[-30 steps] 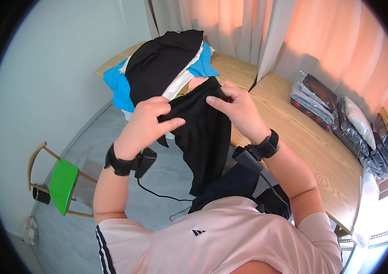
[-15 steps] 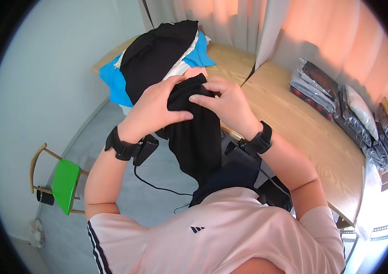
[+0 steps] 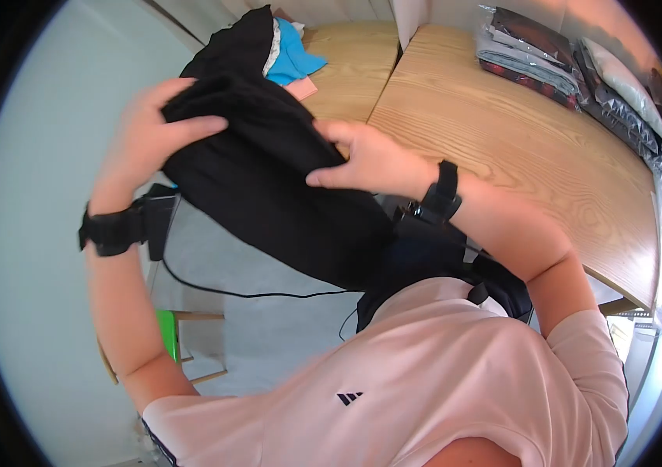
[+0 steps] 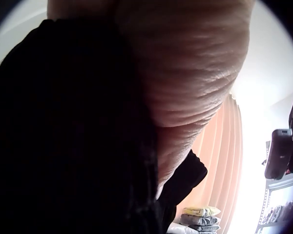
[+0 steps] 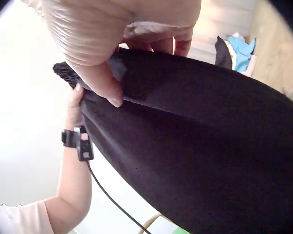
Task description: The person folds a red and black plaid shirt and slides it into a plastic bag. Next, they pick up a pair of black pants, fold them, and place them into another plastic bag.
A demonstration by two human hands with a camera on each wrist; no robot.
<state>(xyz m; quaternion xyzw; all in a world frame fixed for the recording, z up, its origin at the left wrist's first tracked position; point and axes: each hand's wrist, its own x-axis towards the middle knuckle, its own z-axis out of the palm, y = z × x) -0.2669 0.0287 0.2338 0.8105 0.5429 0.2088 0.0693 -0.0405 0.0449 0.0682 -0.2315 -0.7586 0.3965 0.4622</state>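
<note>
A black garment [image 3: 268, 187] is stretched between both hands in the head view, its lower part hanging toward the person's lap. The left hand [image 3: 148, 136] grips its far left end, thumb on the near face. Farther along the cloth, the right hand [image 3: 366, 156] pinches the right edge, fingers behind and thumb in front. In the right wrist view the right hand [image 5: 112, 39] holds the black cloth [image 5: 195, 126], and a gathered edge shows near the left hand [image 5: 75, 105]. Dark cloth [image 4: 68, 126] fills much of the left wrist view beside the left hand [image 4: 190, 63].
A wooden table [image 3: 502, 163] stands ahead and to the right. Behind the held garment lie a black cloth [image 3: 241, 39] and a blue one [image 3: 296, 58]. Bagged folded clothes [image 3: 529, 58] sit at the far right. A green chair [image 3: 167, 331] stands lower left.
The hands have moved apart, the left hand going left and up, spreading the black garment wider. The head view has shifted, so the pile appears higher and the chair is partly hidden by the left arm.
</note>
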